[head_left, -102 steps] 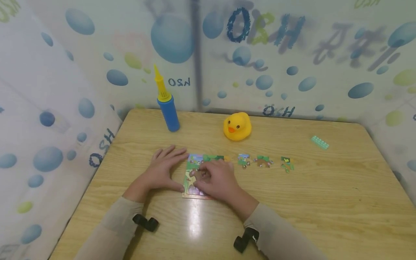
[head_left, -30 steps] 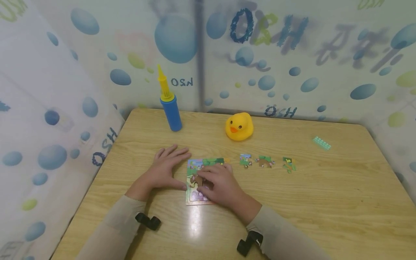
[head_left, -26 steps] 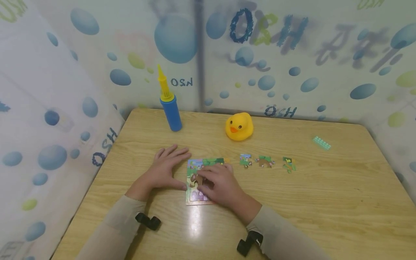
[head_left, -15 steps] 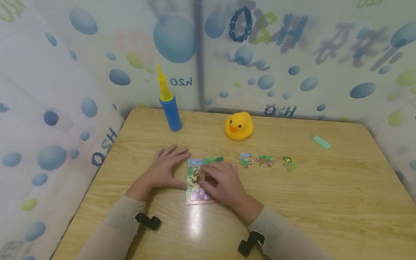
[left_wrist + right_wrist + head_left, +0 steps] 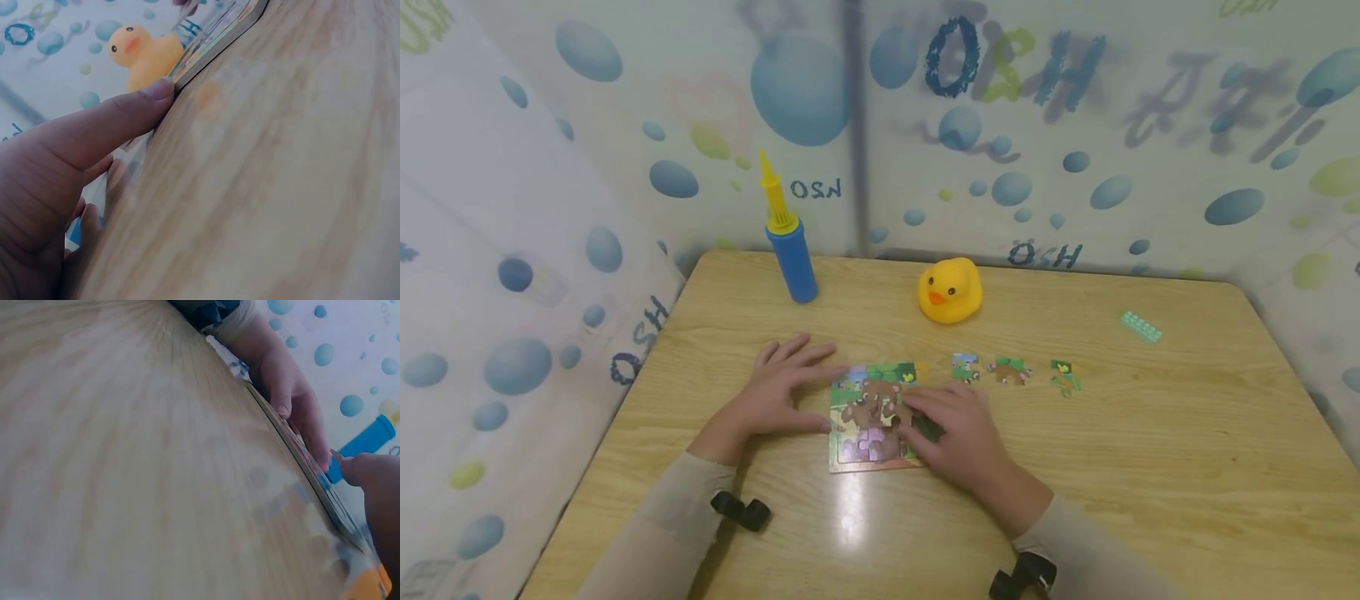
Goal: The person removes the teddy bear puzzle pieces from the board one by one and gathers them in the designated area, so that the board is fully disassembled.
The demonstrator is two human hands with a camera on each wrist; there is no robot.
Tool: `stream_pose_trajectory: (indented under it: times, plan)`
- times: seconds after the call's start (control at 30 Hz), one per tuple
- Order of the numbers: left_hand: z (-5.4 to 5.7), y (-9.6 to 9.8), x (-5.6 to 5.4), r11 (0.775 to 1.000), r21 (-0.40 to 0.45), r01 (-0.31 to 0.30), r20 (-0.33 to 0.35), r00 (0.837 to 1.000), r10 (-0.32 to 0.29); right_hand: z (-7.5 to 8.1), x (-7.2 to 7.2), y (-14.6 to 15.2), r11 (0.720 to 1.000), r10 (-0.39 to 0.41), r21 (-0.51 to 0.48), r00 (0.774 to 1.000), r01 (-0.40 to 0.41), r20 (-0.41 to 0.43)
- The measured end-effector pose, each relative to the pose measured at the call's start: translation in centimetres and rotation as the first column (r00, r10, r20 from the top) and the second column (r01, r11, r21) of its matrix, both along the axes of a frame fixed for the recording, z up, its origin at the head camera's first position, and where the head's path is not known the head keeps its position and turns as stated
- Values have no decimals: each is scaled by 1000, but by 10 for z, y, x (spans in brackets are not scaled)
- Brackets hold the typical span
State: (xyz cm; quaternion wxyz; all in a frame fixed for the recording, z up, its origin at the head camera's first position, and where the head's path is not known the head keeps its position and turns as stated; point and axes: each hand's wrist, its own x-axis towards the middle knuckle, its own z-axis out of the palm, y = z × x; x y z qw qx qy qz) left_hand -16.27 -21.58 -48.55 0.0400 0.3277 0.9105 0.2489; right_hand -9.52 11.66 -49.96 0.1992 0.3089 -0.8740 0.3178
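Observation:
A square jigsaw puzzle [image 5: 868, 450] with brown bears lies in its tray on the table, its middle showing. At its left edge my left hand [image 5: 775, 392] is spread flat; in the left wrist view its thumb [image 5: 134, 112] touches the tray's side. My right hand [image 5: 970, 433] is over the puzzle's right half, thumb and fingers bent toward each other. In the right wrist view a thin puzzle piece [image 5: 337, 455] sticks out at the right thumb's tip, raised above the tray. The hand hides the puzzle's right side.
Three loose puzzle pieces lie in a row right of the tray: one blue and green [image 5: 965, 367], one brown [image 5: 1011, 372], one green [image 5: 1064, 377]. Behind stand a yellow rubber duck [image 5: 951, 292] and a blue hand pump [image 5: 793, 265]. A mint toy brick [image 5: 1141, 326] lies far right.
My right hand has moved right across the puzzle, uncovering the bears in its middle. My left hand stays by the left edge, its index finger now reaching over the top left corner.

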Motion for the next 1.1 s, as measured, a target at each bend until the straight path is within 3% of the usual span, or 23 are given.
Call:
stream_pose_trajectory:
  times: [0.6, 1.1]
  plan:
    - [0, -1, 0, 999, -20, 29, -9, 1000, -29, -4, 22, 67, 992, -114, -52, 990, 118, 78]
    - [-2, 5, -2, 998, -30, -58, -7, 998, 57, -7, 20, 71, 983, -181, -11, 974, 184, 139]
